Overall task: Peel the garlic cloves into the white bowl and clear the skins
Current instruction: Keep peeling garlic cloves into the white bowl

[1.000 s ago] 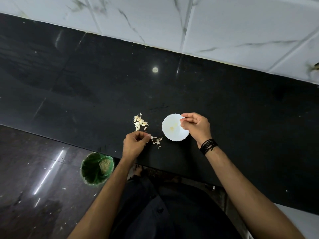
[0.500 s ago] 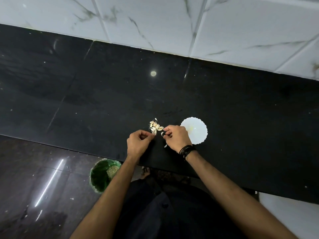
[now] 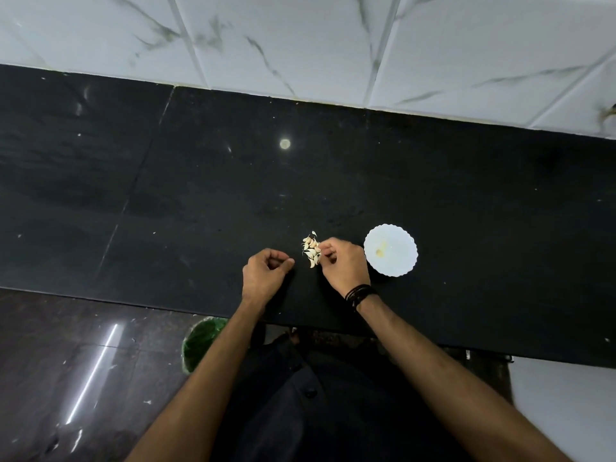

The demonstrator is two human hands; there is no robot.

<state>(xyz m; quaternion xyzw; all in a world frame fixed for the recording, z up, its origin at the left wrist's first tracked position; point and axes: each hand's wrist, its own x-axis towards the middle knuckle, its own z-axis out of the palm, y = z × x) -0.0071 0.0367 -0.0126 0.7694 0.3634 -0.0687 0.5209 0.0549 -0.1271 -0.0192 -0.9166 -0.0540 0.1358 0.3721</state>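
R hand [image 3: 343,265] grip: fingertips curled at the garlic cloves [image 3: 311,250], looks like pinching one at the pile's near-right edge, can't confirm w/ certainty. L hand [image 3: 265,273] grip: fingers curled in, thumb on index; too small to tell if it's got a skin scrap. Pile sits on the tabletop just beyond + btwn both grips; white bowl [image 3: 390,250] just right of R grip, a couple pale bits inside. Cloves prob v. light, hard, curved, so they'll roll/slip; skins papery, cling to fingers. Best hold: pinch across the fat middle, peel from the tip. Green bin [image 3: 200,341] on floor, below L forearm.
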